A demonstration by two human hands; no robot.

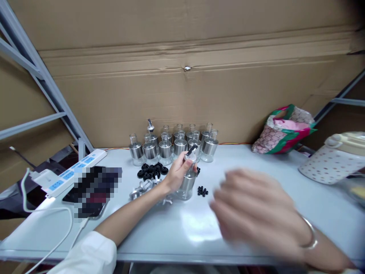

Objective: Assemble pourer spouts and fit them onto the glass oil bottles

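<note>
My left hand [180,172] is closed around the neck of a glass bottle [187,185] with a metal band, which stands on the table. A pourer spout with a black tip [191,150] sits in the bottle's mouth. My right hand [251,209], smeared by motion, is raised over the table's right part, apart from the bottle; its fingers cannot be made out. Left of the bottle lie metal pourer spouts [145,187] and black rubber stoppers [151,171]. Small black caps [202,191] lie to its right.
Several banded glass bottles [165,150] stand in rows at the back, one with a pourer [150,125]. A power strip [76,172] and a blurred-out device [95,190] lie left. A patterned bag [281,133] and dotted kettle [330,161] stand right. Cardboard [171,99] walls the back.
</note>
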